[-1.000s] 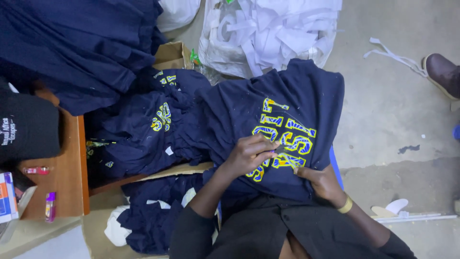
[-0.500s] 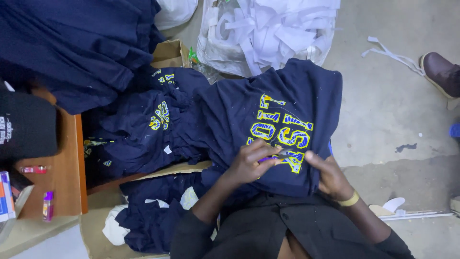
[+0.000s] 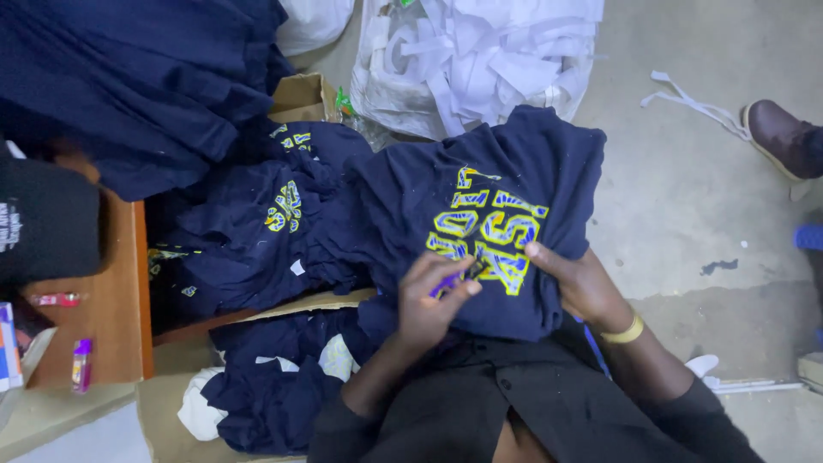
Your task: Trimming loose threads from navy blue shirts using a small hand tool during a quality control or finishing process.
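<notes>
Left hand [image 3: 433, 300] pinching a small dark tool [image 3: 470, 271] against the navy shirt's [image 3: 506, 184] yellow lettering [image 3: 484, 236]; right hand [image 3: 576, 279] gripping shirt fabric.

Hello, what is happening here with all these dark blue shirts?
A seated person holds a navy shirt with yellow lettering on their lap. The left hand pinches a small dark tool at the lettering, while the right hand grips the shirt's edge. More navy shirts lie piled to their left, beside a wooden table. A bag of white scraps stands in front.
</notes>
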